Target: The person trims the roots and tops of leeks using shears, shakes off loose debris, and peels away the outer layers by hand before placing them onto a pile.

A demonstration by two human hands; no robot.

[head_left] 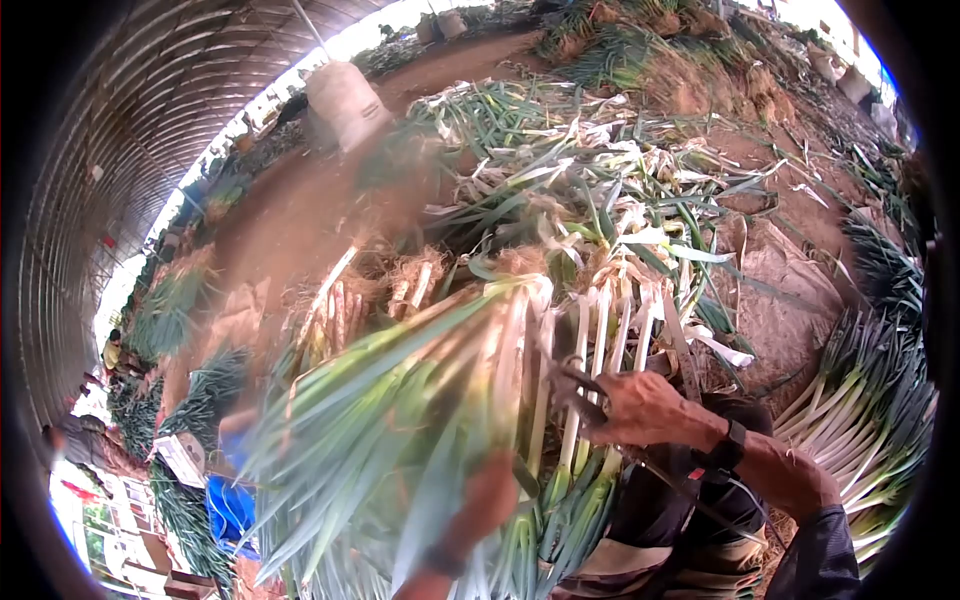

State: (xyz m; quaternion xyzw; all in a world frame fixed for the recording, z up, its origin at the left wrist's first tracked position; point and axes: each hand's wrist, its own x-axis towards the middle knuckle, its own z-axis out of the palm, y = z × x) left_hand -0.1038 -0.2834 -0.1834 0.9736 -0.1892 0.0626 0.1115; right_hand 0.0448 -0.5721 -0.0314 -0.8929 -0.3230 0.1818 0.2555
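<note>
A loose fan of leeks [380, 390], blurred by motion, has its roots toward the heap and its green leaves spread to the lower left. My left hand [487, 500] is smeared at the lower middle, among the leaves, its fingers hidden. My right hand [650, 407] is closed beside the white stalks, with a watch [727, 443] on the wrist. Dark, curved shapes show at its fingertips, and I cannot tell what it holds. More white leek stalks [600, 335] lie upright in view just beyond its fingers, roots away from me.
Trimmed leaves and peelings [590, 170] are heaped ahead on the dirt floor. A white sack [347, 105] stands behind at left. Stacked leeks [870, 420] lie to my right. A blue bag [232, 512] and people [112, 352] are at far left.
</note>
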